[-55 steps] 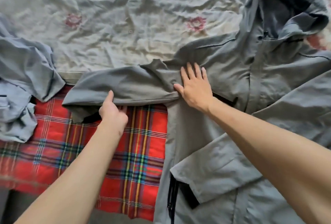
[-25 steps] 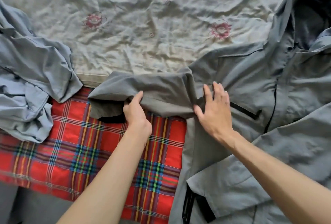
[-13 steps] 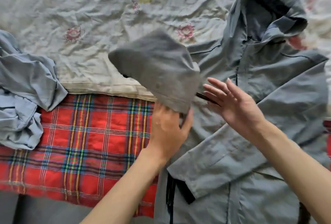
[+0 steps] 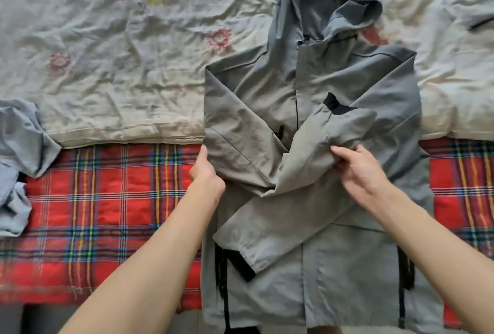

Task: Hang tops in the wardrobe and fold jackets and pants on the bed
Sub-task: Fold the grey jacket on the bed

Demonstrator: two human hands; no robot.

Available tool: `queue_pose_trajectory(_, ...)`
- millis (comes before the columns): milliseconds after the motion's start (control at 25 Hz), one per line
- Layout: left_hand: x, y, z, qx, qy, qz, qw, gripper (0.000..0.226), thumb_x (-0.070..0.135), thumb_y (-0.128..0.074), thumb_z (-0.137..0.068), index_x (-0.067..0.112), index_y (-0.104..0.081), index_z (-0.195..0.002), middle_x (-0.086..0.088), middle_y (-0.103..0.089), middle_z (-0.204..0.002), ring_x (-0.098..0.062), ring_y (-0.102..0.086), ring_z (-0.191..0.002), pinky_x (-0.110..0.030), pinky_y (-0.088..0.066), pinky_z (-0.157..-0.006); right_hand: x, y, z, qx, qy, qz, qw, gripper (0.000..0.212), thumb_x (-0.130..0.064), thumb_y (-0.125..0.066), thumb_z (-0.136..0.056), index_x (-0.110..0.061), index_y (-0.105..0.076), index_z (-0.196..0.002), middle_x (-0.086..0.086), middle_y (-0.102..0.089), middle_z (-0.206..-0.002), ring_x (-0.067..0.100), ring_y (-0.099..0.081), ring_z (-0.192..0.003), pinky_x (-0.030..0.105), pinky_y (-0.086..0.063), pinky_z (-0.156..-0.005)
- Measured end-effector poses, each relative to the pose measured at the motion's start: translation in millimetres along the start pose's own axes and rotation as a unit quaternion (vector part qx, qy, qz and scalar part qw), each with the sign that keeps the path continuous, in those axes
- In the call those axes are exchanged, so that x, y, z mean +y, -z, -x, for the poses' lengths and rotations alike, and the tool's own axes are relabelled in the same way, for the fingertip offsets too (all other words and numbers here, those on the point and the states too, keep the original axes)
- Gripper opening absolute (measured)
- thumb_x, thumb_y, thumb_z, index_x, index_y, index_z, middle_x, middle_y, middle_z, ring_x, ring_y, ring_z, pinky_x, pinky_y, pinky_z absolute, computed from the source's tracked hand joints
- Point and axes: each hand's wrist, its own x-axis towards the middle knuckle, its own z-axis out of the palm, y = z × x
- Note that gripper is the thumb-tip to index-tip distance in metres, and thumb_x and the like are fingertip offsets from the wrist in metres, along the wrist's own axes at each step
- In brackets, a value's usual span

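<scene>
A grey hooded jacket (image 4: 315, 267) lies face up on the bed, hood toward the far side. Both sleeves are folded across its chest and cross each other. My left hand (image 4: 205, 170) holds the jacket's folded left edge where that sleeve bends, thumb up along the fabric. My right hand (image 4: 355, 170) grips the sleeve (image 4: 344, 128) that lies on top, bunching its cloth near the black cuff. The other sleeve's cuff (image 4: 246, 261) points down toward the hem.
A crumpled light-blue garment (image 4: 18, 162) lies at the left edge. A red plaid blanket (image 4: 107, 200) covers the near part of the bed, a pale flowered quilt (image 4: 120, 53) the far part. The jacket's hem hangs over the bed's near edge.
The left sleeve, spread out sideways earlier, was lifted and folded over the chest. My right hand went from pressing the jacket to gripping the folded sleeve.
</scene>
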Motion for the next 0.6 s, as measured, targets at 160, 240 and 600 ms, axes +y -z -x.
queue_pose_trajectory(160,0.1,4.4,-1.7,0.007,-0.007,-0.036,0.999,0.028,0.020,-0.064,-0.095,0.014,-0.064,-0.123,-0.009,-0.067,-0.125,-0.024,-0.066,-0.108,-0.042,-0.056,-0.085,1.1,52.9,53.6,-0.243,0.307,0.418,0.820,0.037,0.011,-0.054,-0.078,-0.021,-0.070,-0.088,-0.005,-0.069,-0.101,0.012,-0.062,-0.094,0.016,-0.045,-0.087)
queue_pose_trajectory(240,1.0,10.2,-0.6,-0.008,-0.009,-0.042,0.999,0.015,0.017,-0.059,-0.098,0.014,-0.065,-0.112,-0.010,-0.067,-0.125,-0.023,-0.066,-0.104,-0.040,-0.055,-0.084,17.4,96.3,57.3,-0.312,0.321,0.634,0.631,0.049,0.001,-0.045,-0.063,-0.038,-0.066,-0.084,-0.012,-0.065,-0.116,0.017,-0.058,-0.108,0.028,-0.045,-0.090)
queue_pose_trajectory(600,-0.2,6.7,5.0,-0.038,0.009,0.002,0.999,0.034,0.041,-0.058,-0.097,0.019,-0.071,-0.118,-0.007,-0.073,-0.116,-0.028,-0.068,-0.108,-0.046,-0.053,-0.096,96.7,61.5,80.7,-0.095,0.098,0.723,0.677,0.025,-0.048,-0.061,-0.088,-0.030,-0.054,-0.103,-0.009,-0.060,-0.105,0.016,-0.059,-0.106,0.035,-0.041,-0.078)
